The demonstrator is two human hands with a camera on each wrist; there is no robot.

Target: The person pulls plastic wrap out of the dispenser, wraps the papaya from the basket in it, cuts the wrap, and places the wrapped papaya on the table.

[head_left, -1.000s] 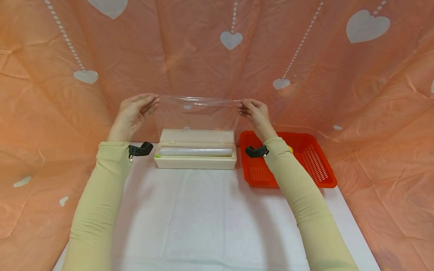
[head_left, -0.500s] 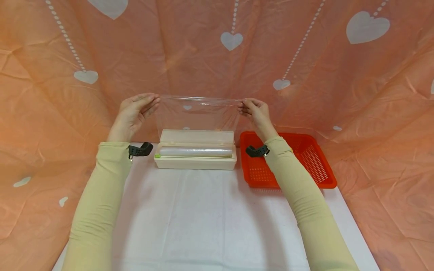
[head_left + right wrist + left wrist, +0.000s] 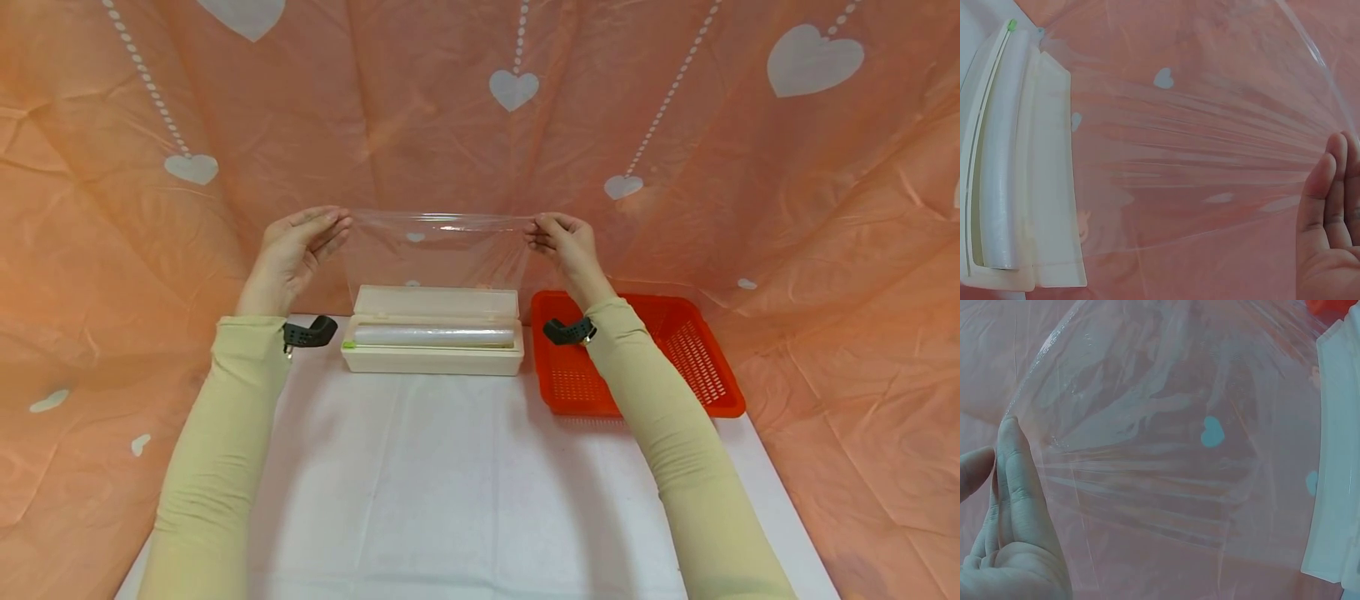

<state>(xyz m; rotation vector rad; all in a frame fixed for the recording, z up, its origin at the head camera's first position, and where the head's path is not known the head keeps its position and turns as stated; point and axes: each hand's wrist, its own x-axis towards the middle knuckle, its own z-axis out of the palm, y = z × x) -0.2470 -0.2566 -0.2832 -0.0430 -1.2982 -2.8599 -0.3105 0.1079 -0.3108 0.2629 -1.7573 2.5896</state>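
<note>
A clear sheet of plastic wrap (image 3: 442, 250) is stretched upright between both hands, above and behind a cream dispenser box (image 3: 431, 361). My left hand (image 3: 296, 246) pinches its upper left corner, thumb against fingers. At the upper right corner my right hand (image 3: 566, 250) pinches the film in the same way. The box's lid stands raised, and inside lies the wrap roll (image 3: 435, 336). A small green slider (image 3: 348, 344) sits at the box's left front. In the right wrist view, creases fan through the film from the right fingertips (image 3: 1337, 147) toward the box.
Right of the box stands a red-orange plastic basket (image 3: 697, 358), partly hidden by the right forearm. Both rest on a white-covered table (image 3: 435, 483). An orange curtain (image 3: 442, 125) with pale hearts hangs right behind and along the sides.
Both hands stay almost in place, keeping hold of the wrap. The film's top edge looks slightly more level and taut; the box and basket have not moved.
</note>
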